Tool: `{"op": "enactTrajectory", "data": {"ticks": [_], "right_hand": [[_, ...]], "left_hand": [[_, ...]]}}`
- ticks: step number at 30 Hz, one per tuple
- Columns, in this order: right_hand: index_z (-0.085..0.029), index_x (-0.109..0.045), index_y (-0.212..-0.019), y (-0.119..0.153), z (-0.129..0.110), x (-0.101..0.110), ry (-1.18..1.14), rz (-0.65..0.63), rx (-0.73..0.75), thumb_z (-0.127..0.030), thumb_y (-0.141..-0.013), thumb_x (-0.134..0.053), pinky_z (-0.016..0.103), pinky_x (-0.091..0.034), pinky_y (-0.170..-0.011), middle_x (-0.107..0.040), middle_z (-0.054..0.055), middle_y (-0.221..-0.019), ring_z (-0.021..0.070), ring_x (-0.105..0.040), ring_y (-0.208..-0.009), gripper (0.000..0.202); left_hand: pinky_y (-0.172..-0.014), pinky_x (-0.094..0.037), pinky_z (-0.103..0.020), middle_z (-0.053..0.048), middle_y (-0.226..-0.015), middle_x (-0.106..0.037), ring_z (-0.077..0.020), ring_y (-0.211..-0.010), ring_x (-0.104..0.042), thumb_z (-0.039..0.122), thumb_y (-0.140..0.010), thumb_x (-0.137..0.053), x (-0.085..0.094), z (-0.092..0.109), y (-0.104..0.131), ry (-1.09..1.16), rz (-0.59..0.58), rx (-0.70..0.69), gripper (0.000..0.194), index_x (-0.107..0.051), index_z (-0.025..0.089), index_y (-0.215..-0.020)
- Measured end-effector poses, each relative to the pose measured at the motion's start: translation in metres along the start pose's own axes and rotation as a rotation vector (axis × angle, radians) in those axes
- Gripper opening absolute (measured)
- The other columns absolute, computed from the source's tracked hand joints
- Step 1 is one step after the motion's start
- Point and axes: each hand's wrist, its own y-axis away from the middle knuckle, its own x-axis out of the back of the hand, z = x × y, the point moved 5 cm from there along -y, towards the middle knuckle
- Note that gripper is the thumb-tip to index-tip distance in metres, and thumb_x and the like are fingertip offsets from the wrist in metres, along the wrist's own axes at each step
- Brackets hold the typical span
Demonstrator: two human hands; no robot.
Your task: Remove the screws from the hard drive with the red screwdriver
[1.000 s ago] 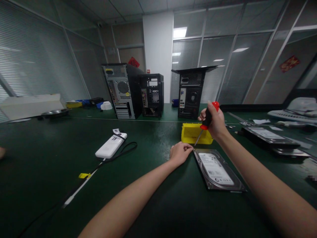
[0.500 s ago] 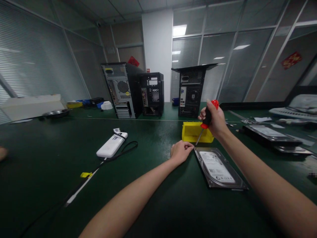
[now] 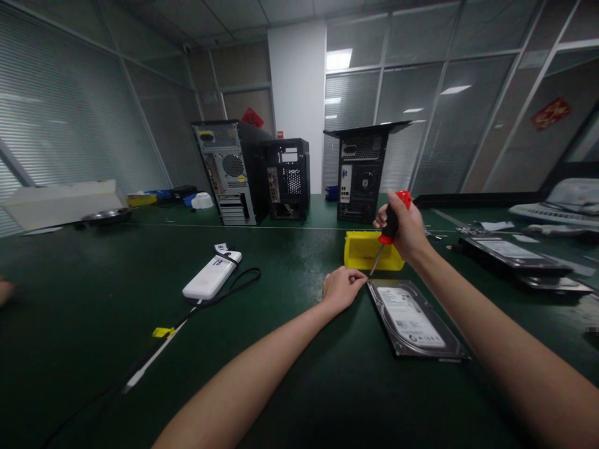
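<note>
Fingers of the person's right hand (image 3: pixel 410 232) are wrapped round the handle of a black-and-red screwdriver (image 3: pixel 390 226) with a slim metal shaft, the thumb laid up toward the red end. Below and left of them, the left hand (image 3: pixel 340 290) is narrow, its thumb and forefinger drawn together; whether anything small sits between them cannot be told. Just right of those left fingertips a flat, rectangular, white-labelled metal hard drive (image 3: pixel 414 312) lies on the dark green table (image 3: pixel 337 393). The shaft slants down to its far left corner, where contact is too small to make out.

Good work here seems to call for a more upright shaft, since at this slant the tip could skid toward the left fingers close beside it. Light pressure straight along the shaft, with small wrist turns, would probably hold best. Just beyond both sets of fingers stands a yellow plastic bin (image 3: pixel 367 252), which the screwdriver should clear.
</note>
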Motion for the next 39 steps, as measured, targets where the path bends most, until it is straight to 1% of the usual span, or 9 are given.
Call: {"op": "enactTrajectory", "data": {"ticks": [10, 17, 21, 24, 27, 31, 33, 35, 39], "right_hand": [[-0.022, -0.039, -0.066, 0.0014, -0.0001, -0.0015, 0.004, -0.007, -0.003, -0.047, -0.071, -0.068, 0.023, -0.043, -0.043, -0.044, -0.007, -0.048, 0.0072, -0.039, -0.042, 0.039], [-0.023, -0.038, -0.072, 0.0009, 0.0017, -0.0016, -0.002, -0.005, -0.007, -0.045, -0.072, -0.068, 0.021, -0.043, -0.043, -0.046, -0.008, -0.049, 0.0071, -0.041, -0.043, 0.038], [-0.025, -0.038, -0.078, -0.0008, 0.0049, -0.0009, -0.02, -0.019, -0.029, -0.051, -0.07, -0.067, 0.02, -0.043, -0.043, -0.047, -0.009, -0.05, 0.0081, -0.043, -0.044, 0.04], [-0.025, -0.038, -0.079, -0.0014, 0.0067, 0.0008, -0.015, -0.008, -0.055, -0.054, -0.068, -0.067, 0.02, -0.044, -0.044, -0.049, -0.009, -0.054, 0.0081, -0.046, -0.046, 0.043], [-0.024, -0.042, -0.079, -0.0019, 0.0068, 0.0034, -0.002, 0.007, -0.079, -0.056, -0.067, -0.066, 0.021, -0.047, -0.047, -0.055, -0.006, -0.064, 0.0079, -0.051, -0.049, 0.042], [-0.021, -0.053, -0.081, -0.0023, 0.0071, 0.0032, -0.012, -0.036, -0.136, -0.059, -0.069, -0.062, 0.024, -0.049, -0.05, -0.059, -0.002, -0.073, 0.0097, -0.056, -0.055, 0.041], [-0.021, -0.055, -0.083, -0.002, 0.007, 0.0012, -0.032, -0.055, -0.148, -0.06, -0.07, -0.06, 0.025, -0.049, -0.049, -0.059, -0.001, -0.072, 0.0102, -0.055, -0.055, 0.042], [-0.023, -0.053, -0.085, -0.0014, 0.0065, -0.0014, -0.049, -0.062, -0.141, -0.06, -0.071, -0.06, 0.024, -0.047, -0.047, -0.059, -0.002, -0.07, 0.0096, -0.053, -0.053, 0.041], [-0.024, -0.045, -0.081, -0.0012, 0.0054, -0.003, -0.011, -0.025, -0.079, -0.055, -0.065, -0.069, 0.019, -0.041, -0.041, -0.056, -0.007, -0.062, 0.007, -0.046, -0.046, 0.042]], "left_hand": [[-0.074, -0.044, -0.023, 0.001, -0.09, -0.067, -0.0156, -0.084, -0.06, 0.039, -0.084, -0.051, -0.001, 0.0011, 0.0, -0.013, 0.001, -0.014, 0.024, -0.071, 0.03, -0.095], [-0.075, -0.044, -0.024, 0.001, -0.092, -0.067, -0.0159, -0.086, -0.06, 0.04, -0.084, -0.051, 0.0008, 0.0014, 0.0006, -0.011, -0.01, 0.003, 0.025, -0.07, 0.03, -0.095], [-0.075, -0.044, -0.024, 0.001, -0.093, -0.067, -0.0157, -0.085, -0.06, 0.039, -0.084, -0.051, 0.0004, 0.0012, 0.0006, -0.003, -0.005, -0.01, 0.025, -0.071, 0.03, -0.095], [-0.073, -0.044, -0.025, 0.0, -0.09, -0.067, -0.0158, -0.083, -0.06, 0.039, -0.084, -0.051, 0.0009, 0.0019, 0.001, -0.003, -0.001, -0.017, 0.025, -0.071, 0.029, -0.095], [-0.073, -0.043, -0.025, 0.0, -0.089, -0.067, -0.0159, -0.082, -0.06, 0.039, -0.084, -0.051, 0.0016, 0.0023, 0.0014, -0.018, -0.006, -0.008, 0.025, -0.071, 0.029, -0.096], [-0.072, -0.043, -0.024, 0.0, -0.089, -0.067, -0.0157, -0.082, -0.06, 0.039, -0.085, -0.051, 0.0015, 0.0026, 0.0017, -0.025, -0.014, -0.004, 0.026, -0.071, 0.029, -0.097], [-0.072, -0.043, -0.024, 0.0, -0.089, -0.067, -0.0157, -0.082, -0.06, 0.039, -0.084, -0.051, 0.0014, 0.0027, 0.0016, -0.017, -0.01, -0.007, 0.025, -0.071, 0.029, -0.096], [-0.072, -0.043, -0.024, 0.0, -0.088, -0.067, -0.0157, -0.081, -0.06, 0.039, -0.084, -0.052, 0.0013, 0.0025, 0.0014, -0.01, -0.003, -0.007, 0.025, -0.071, 0.029, -0.095], [-0.072, -0.043, -0.024, 0.0, -0.088, -0.067, -0.0154, -0.08, -0.06, 0.038, -0.083, -0.052, 0.0005, 0.0016, 0.0008, -0.007, 0.002, -0.01, 0.024, -0.071, 0.029, -0.094]]}}
